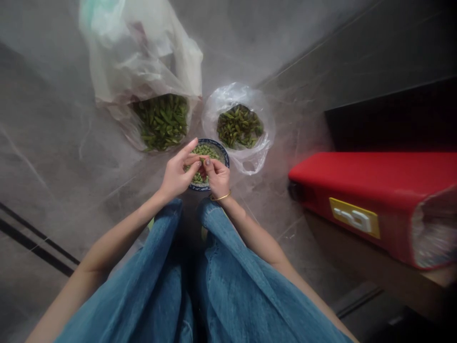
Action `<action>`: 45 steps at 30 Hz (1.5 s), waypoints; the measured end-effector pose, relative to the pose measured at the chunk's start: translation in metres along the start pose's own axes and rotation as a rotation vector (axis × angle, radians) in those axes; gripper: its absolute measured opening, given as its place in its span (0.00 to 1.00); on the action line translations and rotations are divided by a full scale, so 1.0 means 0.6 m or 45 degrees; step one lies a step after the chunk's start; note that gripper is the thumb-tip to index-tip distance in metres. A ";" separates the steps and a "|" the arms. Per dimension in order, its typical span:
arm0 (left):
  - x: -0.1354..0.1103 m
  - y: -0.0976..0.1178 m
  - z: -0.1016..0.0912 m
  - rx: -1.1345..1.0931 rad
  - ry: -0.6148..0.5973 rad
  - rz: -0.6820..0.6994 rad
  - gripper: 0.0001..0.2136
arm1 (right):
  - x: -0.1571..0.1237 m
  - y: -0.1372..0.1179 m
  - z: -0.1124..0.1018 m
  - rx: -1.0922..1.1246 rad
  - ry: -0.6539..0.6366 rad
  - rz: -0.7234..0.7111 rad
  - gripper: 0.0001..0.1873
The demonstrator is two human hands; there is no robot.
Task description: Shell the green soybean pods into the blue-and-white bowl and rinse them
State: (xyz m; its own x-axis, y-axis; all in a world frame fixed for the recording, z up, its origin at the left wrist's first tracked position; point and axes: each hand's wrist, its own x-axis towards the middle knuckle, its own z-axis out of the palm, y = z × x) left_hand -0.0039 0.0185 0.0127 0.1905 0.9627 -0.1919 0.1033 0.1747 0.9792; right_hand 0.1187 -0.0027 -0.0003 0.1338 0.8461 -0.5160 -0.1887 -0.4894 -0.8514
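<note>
Jeans (228,286), left hand (176,176), right hand (218,178), bowl (223,153) beneath fingertips

yellow label (354,217) on red box (374,190): unreadable

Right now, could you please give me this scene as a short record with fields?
left hand: fingertips meeting the right hand over the bowl
pinched item: too small to tell
bowl: blue-rimmed, holds pale green beans
large bag: green pods, behind-left of bowl
small bag: green pods, behind-right
red box: far right
</note>
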 end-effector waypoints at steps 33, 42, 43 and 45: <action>0.000 -0.062 0.039 -0.320 -0.114 -0.365 0.26 | 0.018 0.061 -0.020 -0.120 0.154 -0.068 0.29; -0.002 -0.072 0.038 -0.439 -0.071 -0.503 0.22 | 0.035 0.061 -0.041 -0.283 0.133 -0.131 0.27; 0.000 -0.068 0.035 -0.500 -0.075 -0.547 0.21 | 0.037 0.063 -0.041 -0.237 0.126 -0.110 0.27; 0.002 -0.057 0.030 -0.676 -0.067 -0.672 0.18 | 0.039 0.066 -0.040 -0.111 0.105 -0.048 0.28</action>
State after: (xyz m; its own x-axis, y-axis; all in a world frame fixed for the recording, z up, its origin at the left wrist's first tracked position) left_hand 0.0106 0.0101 -0.0223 0.2937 0.7149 -0.6345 -0.2883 0.6991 0.6543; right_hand 0.1379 -0.0075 -0.0484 0.2197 0.8457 -0.4864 -0.0969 -0.4772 -0.8734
